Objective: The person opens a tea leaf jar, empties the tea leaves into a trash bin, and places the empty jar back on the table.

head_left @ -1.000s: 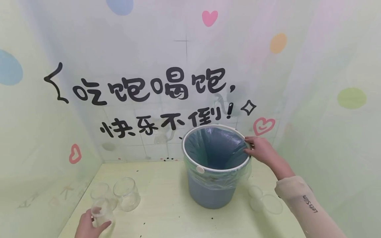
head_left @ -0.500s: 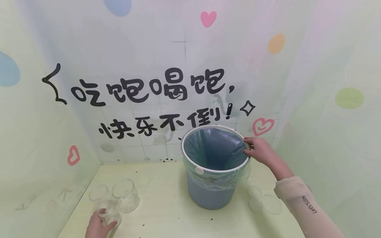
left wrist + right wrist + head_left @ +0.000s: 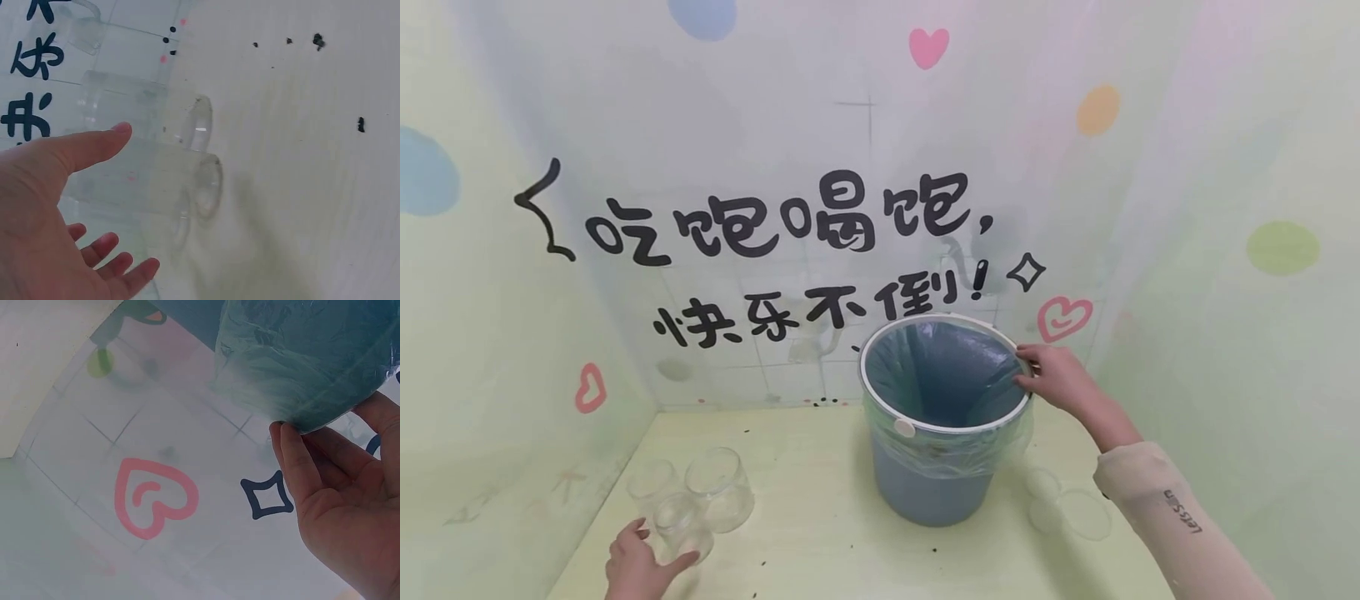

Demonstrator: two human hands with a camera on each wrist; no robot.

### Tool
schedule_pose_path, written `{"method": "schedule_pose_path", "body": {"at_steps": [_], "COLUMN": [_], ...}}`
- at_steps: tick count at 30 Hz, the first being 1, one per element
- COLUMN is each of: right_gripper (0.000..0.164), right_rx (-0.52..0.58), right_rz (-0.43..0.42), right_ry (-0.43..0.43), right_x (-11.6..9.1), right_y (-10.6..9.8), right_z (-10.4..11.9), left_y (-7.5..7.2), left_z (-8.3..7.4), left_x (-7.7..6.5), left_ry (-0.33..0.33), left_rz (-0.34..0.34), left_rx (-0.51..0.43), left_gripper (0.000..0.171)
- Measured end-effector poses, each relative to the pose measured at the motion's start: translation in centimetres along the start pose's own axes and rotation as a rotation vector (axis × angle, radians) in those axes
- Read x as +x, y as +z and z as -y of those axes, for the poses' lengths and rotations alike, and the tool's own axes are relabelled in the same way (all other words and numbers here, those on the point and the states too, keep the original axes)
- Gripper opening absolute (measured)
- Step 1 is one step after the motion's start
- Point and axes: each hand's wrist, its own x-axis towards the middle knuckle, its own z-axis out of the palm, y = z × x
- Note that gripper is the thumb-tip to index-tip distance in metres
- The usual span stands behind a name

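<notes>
Beside a clear glass jar (image 3: 685,533) on the table's left, my left hand (image 3: 638,562) stands with spread fingers. The left wrist view shows the thumb in front of the see-through glasses (image 3: 147,181); whether it touches one I cannot tell. Two more clear glasses stand behind it, a wider one (image 3: 721,500) and another (image 3: 649,481) partly hidden. My right hand (image 3: 1063,383) grips the rim of a blue-grey trash bin (image 3: 928,502), fingers at its white ring. A thin greenish bin liner (image 3: 955,454) folds over the outside; its crinkled film (image 3: 300,375) fills the right wrist view's top.
Right of the bin lie faint clear round pieces (image 3: 1086,514), their kind hard to tell. Small dark specks (image 3: 934,550) dot the pale table (image 3: 820,558). A printed curtain (image 3: 775,108) with writing encloses the back and sides.
The left hand held the glass jar and shifted it rightward toward the other glasses. Now its fingers have spread away from the jar. The right hand stays on the bin's rim.
</notes>
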Motion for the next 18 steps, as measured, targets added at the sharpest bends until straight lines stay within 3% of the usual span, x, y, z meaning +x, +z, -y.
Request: {"method": "schedule_pose_path", "body": {"at_steps": [4, 9, 13, 18], "right_gripper": [0.043, 0.043, 0.043, 0.048], "right_rx": [0.018, 0.027, 0.01, -0.055], "right_rz": [0.01, 0.011, 0.019, 0.044], "right_ry": [-0.002, -0.023, -0.035, -0.025], "right_x": [0.0, 0.2, 0.5, 1.3], "right_y": [-0.1, -0.1, -0.2, -0.7], "right_z": [0.0, -0.4, -0.6, -0.3], "left_y": [-1.6, -3.6, -5.0, -6.0], "left_z": [-1.9, -6.0, -10.9, -17.5], "left_x": [-0.6, -0.3, 0.7, 2.6], "left_ry": [0.088, 0.244, 0.324, 0.427], "left_rz": [-0.103, -0.204, -0.201, -0.134], "left_rx": [0.093, 0.09, 0.086, 0.121], "left_gripper": [0.11, 0.098, 0.093, 0.091]}}
